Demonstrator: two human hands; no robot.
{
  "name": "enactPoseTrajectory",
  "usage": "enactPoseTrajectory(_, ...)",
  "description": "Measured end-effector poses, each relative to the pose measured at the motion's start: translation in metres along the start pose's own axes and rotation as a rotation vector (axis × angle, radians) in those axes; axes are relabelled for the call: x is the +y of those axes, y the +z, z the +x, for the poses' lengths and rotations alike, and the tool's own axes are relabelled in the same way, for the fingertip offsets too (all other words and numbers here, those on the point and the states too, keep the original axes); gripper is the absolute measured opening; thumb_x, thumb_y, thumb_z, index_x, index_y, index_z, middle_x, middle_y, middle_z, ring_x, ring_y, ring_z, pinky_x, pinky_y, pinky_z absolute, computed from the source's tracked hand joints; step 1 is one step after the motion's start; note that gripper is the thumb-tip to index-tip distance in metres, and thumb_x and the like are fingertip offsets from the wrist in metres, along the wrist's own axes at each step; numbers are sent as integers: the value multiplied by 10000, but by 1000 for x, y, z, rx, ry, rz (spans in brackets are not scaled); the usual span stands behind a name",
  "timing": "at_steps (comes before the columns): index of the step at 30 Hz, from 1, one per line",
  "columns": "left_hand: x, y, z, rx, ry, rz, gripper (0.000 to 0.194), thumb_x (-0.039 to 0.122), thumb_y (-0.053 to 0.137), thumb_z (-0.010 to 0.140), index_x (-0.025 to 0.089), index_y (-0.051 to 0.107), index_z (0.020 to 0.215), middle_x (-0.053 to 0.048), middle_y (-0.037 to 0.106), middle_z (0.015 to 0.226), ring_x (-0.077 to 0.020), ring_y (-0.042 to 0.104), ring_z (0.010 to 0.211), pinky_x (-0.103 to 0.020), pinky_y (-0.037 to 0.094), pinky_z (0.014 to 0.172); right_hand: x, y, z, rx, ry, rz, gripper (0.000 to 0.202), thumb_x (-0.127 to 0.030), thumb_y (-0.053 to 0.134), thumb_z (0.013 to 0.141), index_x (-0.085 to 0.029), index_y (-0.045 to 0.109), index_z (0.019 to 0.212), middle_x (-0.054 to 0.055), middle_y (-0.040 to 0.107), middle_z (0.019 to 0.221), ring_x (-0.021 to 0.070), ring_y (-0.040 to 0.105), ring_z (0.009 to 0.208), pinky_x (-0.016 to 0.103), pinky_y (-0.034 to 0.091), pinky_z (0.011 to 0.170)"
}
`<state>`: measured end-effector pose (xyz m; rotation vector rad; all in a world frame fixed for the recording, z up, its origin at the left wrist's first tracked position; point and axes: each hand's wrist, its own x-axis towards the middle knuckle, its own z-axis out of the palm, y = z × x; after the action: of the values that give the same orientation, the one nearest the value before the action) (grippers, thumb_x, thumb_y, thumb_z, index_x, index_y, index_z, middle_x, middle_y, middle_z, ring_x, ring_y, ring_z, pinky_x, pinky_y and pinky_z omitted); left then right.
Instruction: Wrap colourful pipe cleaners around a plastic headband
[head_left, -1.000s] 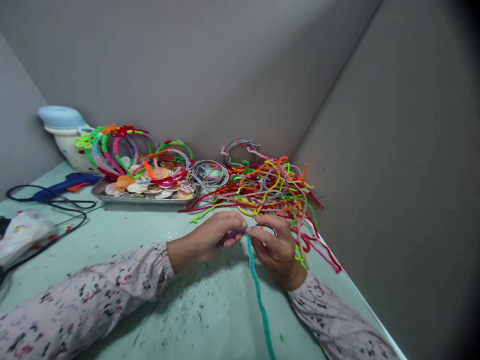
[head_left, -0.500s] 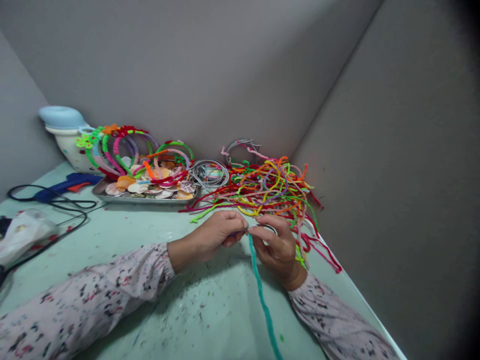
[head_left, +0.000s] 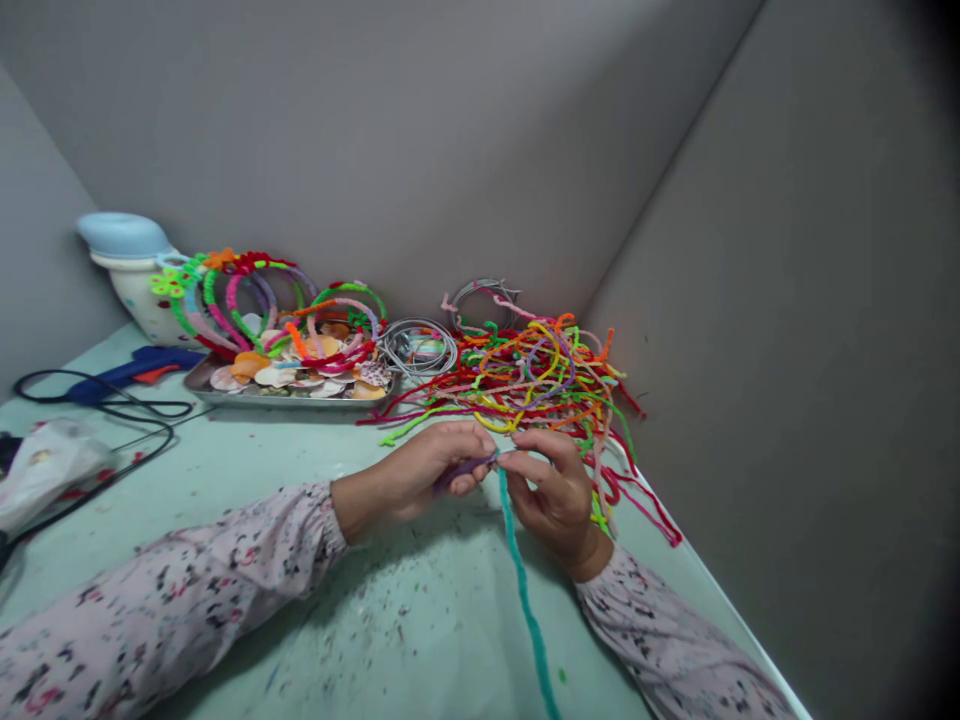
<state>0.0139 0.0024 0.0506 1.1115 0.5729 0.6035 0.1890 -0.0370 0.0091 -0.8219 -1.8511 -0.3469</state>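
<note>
My left hand (head_left: 424, 465) is closed on a purple fuzzy-wrapped piece (head_left: 459, 473), part of which shows below the fingers. Close against it, my right hand (head_left: 556, 490) pinches the top end of a teal pipe cleaner (head_left: 526, 590) between thumb and fingers. The teal length hangs down from the fingertips towards the table's near edge. Where purple and teal meet, fingers cover the join, so I cannot tell how they are attached.
Behind my hands lies a tangled heap of coloured pipe cleaners (head_left: 540, 370). Grey wire coils (head_left: 418, 347) sit beside a metal tray (head_left: 300, 402) holding shells and wrapped headbands (head_left: 234, 300). At left are a blue glue gun (head_left: 112, 378), its black cord, and a blue-lidded container (head_left: 139, 290).
My left hand has turned and its fingers have loosened slightly, showing more of the purple piece. My right hand and the teal pipe cleaner have barely moved.
</note>
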Motion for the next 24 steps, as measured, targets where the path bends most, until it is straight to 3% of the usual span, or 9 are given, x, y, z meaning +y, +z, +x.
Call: enactPoseTrajectory(24,-5,-3,4,18,34,147,104,196,508,726,156,460,643,62,394,532,-48,301,446,-200,184,414,0,0,-2,-23,-17,-18,308,-64,603,781,-264,604,1015,57,582,987,202,590,940,385,528,784)
